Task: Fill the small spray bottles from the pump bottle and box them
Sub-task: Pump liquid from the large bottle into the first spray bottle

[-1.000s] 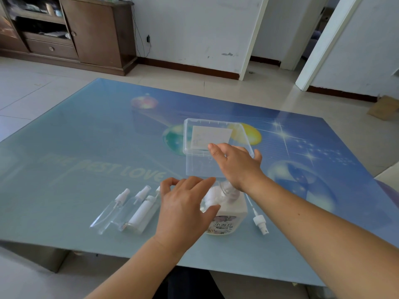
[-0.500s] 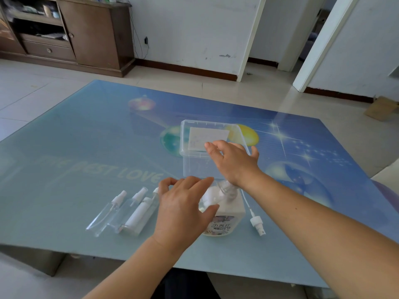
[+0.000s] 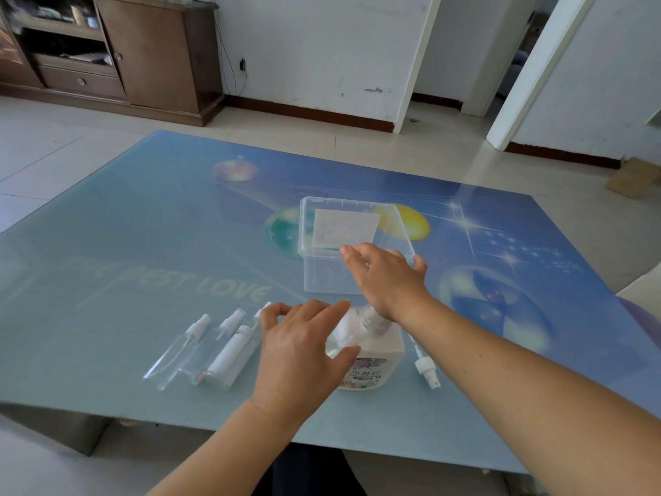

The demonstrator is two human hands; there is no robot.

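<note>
Your table is blue, printed with coloured balls, stars and pale lettering. The box is clear with a white label; the spray bottles clear, white-capped.

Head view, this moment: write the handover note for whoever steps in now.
Left hand: open, fingers spread over the pump bottle, gripping nothing.
Right hand: fingers on the near rim of the clear plastic box; grip unclear.
The small spray bottles lie side by side on the table, left of the pump bottle. A loose spray head lies to its right.
Done: nothing visibly boxed; only a paper label shows in the box.
Left: fill the bottles and box them. Whether any is filled cannot be told.
</note>
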